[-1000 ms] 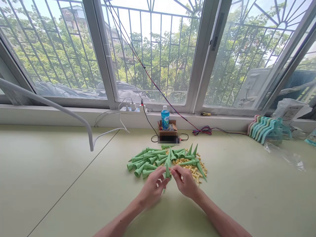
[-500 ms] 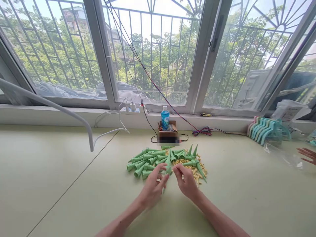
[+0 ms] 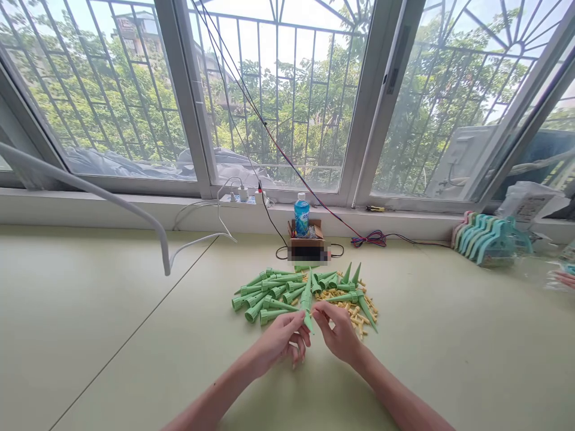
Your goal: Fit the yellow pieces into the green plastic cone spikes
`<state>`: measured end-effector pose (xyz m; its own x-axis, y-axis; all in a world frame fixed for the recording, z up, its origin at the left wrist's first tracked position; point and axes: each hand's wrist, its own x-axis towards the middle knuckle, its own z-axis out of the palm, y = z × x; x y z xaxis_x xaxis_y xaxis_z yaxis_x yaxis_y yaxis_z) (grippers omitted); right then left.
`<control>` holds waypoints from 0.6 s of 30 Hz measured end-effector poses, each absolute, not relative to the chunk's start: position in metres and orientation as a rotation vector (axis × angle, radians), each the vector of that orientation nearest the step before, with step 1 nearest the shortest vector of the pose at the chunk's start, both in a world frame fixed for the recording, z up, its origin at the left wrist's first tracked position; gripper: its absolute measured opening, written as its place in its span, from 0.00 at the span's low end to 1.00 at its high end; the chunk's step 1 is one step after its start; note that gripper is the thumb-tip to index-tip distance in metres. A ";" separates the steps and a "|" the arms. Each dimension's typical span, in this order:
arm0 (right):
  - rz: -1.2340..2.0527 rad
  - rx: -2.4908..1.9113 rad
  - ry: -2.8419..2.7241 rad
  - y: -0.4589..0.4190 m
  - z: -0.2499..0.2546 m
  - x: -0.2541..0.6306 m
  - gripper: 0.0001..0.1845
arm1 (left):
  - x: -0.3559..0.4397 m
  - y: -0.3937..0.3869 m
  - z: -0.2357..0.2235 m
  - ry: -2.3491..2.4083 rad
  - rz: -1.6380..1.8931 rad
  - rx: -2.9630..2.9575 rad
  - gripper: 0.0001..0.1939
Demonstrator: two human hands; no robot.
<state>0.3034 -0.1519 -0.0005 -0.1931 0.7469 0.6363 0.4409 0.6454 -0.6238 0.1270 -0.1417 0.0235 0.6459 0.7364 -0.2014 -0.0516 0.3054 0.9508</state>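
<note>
My left hand is closed on a green plastic spike, its pointed tip slanting down toward me. Right behind it another green pointed shape rises from the pile; I cannot tell whether the two are joined. My right hand is pinched at the held spike's right side, and whatever its fingertips grip is too small to make out. Several hollow green spikes lie heaped beyond my left hand. Small yellow T-shaped plastic pieces are scattered beyond my right hand, with more green spikes on top.
Behind the pile stands a small cardboard box with a blue bottle. A coiled cable lies to its right. Pastel hangers stand at the right, near another person's hand. A white tube crosses the left side.
My left hand has shifted slightly toward me, and the spike in it now points its tip down. My right hand has hardly moved. The other person's hand has drawn back rightward.
</note>
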 end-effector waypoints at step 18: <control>0.378 -0.947 -1.836 -0.152 -0.001 0.305 0.15 | 0.126 -0.143 0.011 0.882 0.835 1.565 0.21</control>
<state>0.3046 -0.1518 -0.0011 -0.1989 0.7485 0.6326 0.4380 0.6454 -0.6258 0.1257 -0.1431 0.0115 0.4743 0.8785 0.0576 0.1049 -0.1213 0.9871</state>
